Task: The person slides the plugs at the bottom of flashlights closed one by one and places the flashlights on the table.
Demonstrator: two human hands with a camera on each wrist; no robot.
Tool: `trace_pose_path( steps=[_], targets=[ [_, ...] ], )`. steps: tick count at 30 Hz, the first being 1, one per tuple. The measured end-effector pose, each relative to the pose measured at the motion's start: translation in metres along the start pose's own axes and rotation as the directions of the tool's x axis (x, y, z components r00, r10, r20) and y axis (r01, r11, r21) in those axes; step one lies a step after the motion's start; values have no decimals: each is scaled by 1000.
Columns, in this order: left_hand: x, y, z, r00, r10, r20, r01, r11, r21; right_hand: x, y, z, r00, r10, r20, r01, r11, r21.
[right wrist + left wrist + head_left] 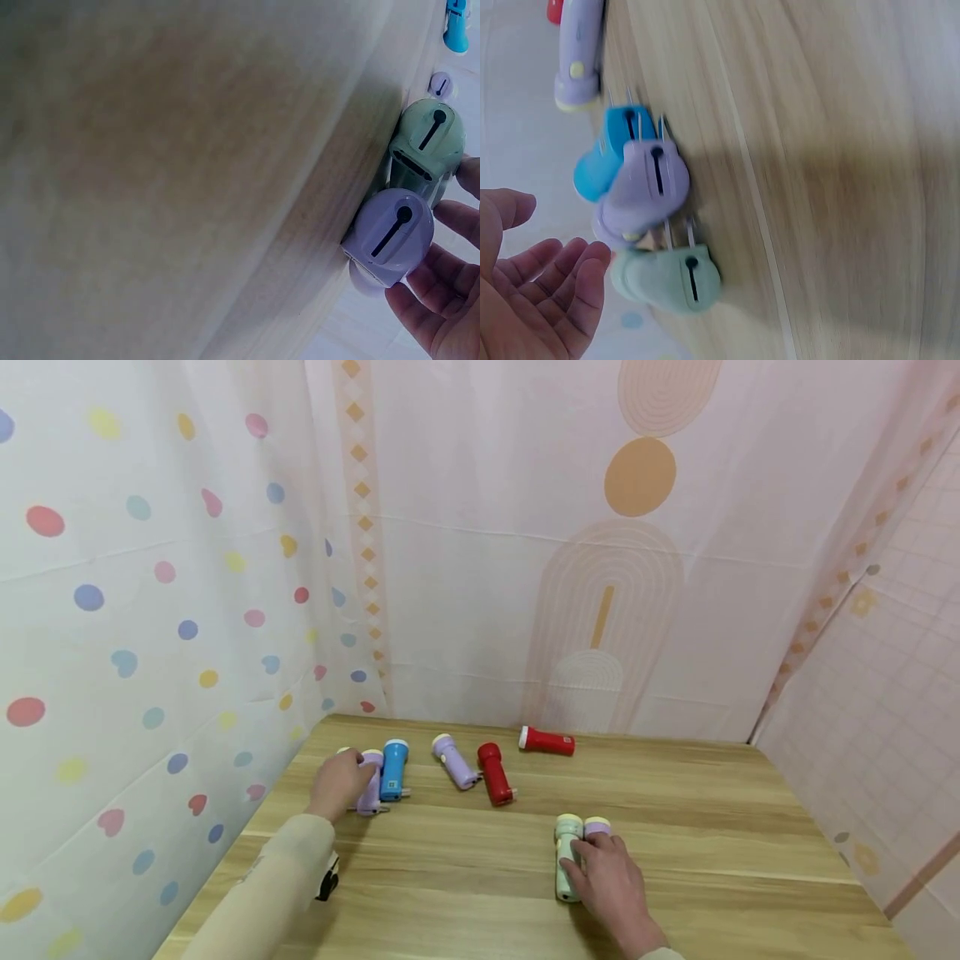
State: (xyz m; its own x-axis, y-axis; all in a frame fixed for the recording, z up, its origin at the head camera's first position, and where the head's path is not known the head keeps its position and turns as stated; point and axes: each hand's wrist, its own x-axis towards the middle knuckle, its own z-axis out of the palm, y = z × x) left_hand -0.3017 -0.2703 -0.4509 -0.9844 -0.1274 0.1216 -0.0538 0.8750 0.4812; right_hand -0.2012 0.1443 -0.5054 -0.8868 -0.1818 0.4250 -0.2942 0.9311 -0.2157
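Dotted curtain (pixel 135 610) at far left, pale sleeve (pixel 262 885) reaching in over the wood table (pixel 450 893). Left hand (pixel 339 783) is at the table's left side, over a green flashlight (pixel 667 277); from the head view only a bit of its pale head shows past the hand. Left wrist view: fingers loosely bent, thumb well apart from them, grip wide, nothing held; fingertips by the green light's head end, can't tell if they touch.

Just right of it, a purple flashlight (pixel 370 792), prongs out at the near end, and close against that a blue flashlight (pixel 393 771), prongs out too. Then a gap, and a second purple flashlight (pixel 454 762) lying slanted, prongs out. Next, a red flashlight (pixel 495 774), dark red head away from the person, prongs out. Behind and right, another red flashlight (pixel 549 742) lies crosswise near the back edge, white end pointing left.

Nearer the person, right of centre: a mint flashlight (pixel 567 860) and a third purple flashlight (pixel 390 232) side by side, pale ends pointing away. Right hand (pixel 611 881) lies over this pair, fingers spread, thumb side on the mint one, other fingers at the purple one; grip loose and fairly wide, pressure can't be told.
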Motion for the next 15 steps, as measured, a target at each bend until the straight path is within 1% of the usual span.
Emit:
trace_pose_path(
  steps=[3,6,12,15],
  targets=[
    [3,-6,-6,999,-37,11,37,999,0,-1,0,2,1000,-9,-24,9,1000,-7],
    [5,-11,-10,998,-66,7,66,998,17,-1,0,3,999,-21,-40,21,1000,-12],
    [9,-27,-15,997,-72,-29,74,995,67,-2,2,4,998,-39,-58,38,999,-21],
    [10,-34,-17,996,-85,-25,86,993,75,-2,2,4,997,-40,-60,39,999,-21]
  ],
)
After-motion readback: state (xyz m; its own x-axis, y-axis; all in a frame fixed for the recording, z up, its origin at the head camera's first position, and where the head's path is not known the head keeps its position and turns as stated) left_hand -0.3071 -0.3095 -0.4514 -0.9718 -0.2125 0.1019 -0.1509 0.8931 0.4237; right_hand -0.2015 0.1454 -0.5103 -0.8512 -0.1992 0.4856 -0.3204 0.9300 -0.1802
